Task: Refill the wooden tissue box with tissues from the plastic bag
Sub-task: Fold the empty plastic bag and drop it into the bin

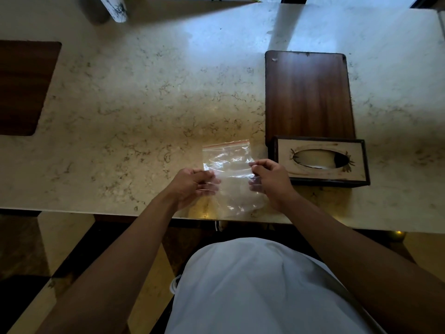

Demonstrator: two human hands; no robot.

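Observation:
A clear plastic zip bag (228,162) with a red seal strip lies flat on the marble counter near its front edge. My left hand (192,183) pinches its left side and my right hand (271,179) pinches its right side, fingers partly under the film. The bag looks empty; I see no tissues in it. Just right of my right hand stands the wooden tissue box (320,178), its pale lid with an oval slot facing up. White tissue shows faintly inside the slot.
A dark wooden board (307,92) lies flat behind the tissue box. Another dark wooden panel (21,85) sits at the counter's far left. The marble counter (144,104) stretches wide; its front edge runs just below my hands. A pale cylindrical object (113,8) stands at the back left.

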